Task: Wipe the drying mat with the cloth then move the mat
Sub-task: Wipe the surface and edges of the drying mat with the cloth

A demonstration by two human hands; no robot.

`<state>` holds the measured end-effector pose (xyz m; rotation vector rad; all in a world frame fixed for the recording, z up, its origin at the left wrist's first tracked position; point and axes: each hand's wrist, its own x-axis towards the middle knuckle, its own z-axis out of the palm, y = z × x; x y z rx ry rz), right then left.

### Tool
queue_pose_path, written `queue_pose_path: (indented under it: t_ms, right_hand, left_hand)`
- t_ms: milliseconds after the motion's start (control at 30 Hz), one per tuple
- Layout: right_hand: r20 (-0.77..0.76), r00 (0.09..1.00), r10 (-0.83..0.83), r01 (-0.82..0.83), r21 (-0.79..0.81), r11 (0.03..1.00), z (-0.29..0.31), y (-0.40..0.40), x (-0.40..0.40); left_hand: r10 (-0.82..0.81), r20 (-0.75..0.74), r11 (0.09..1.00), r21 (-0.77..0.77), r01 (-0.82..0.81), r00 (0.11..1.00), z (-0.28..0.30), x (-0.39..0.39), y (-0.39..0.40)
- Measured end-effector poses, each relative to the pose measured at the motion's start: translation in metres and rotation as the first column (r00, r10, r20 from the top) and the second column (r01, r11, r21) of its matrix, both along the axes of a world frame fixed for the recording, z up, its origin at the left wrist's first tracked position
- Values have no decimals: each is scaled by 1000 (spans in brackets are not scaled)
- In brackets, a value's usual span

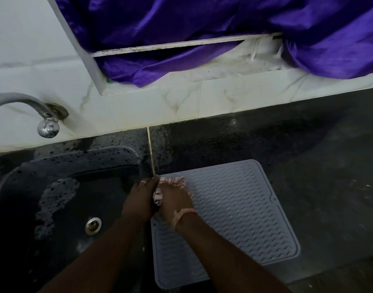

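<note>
A grey ribbed drying mat (240, 212) lies flat on the dark counter, just right of the sink. At its far left corner sits a bunched pink-and-white striped cloth (173, 181). My right hand (176, 203) lies on the cloth with its fingers curled into it. My left hand (139, 199), wearing a ring, is beside it at the mat's left edge, fingers curled against the cloth's left side. Most of the cloth is hidden under both hands.
A dark speckled sink (60, 199) with a metal drain (93, 225) lies to the left. A chrome tap (33, 111) juts from the white tiled wall. A purple curtain (202, 28) hangs over the window ledge. Dark counter (321, 161) extends right of and behind the mat.
</note>
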<state>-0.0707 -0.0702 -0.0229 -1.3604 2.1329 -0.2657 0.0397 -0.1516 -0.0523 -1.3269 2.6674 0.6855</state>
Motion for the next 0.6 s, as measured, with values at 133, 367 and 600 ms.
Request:
queue_pose_path:
  t_ms: [133, 367, 600]
  right_hand:
    - [501, 815, -292, 447, -223, 866, 35, 25, -69]
    - [-12, 647, -762, 712, -347, 610, 22, 82, -210]
    - [-390, 796, -463, 512, 26, 859, -36, 22, -79]
  left_hand:
    - [2, 56, 999, 33, -3, 998, 4, 0, 2]
    - [25, 51, 997, 69, -28, 998, 6, 1, -5]
    - [-8, 26, 1000, 4, 7, 1000, 3, 7, -15]
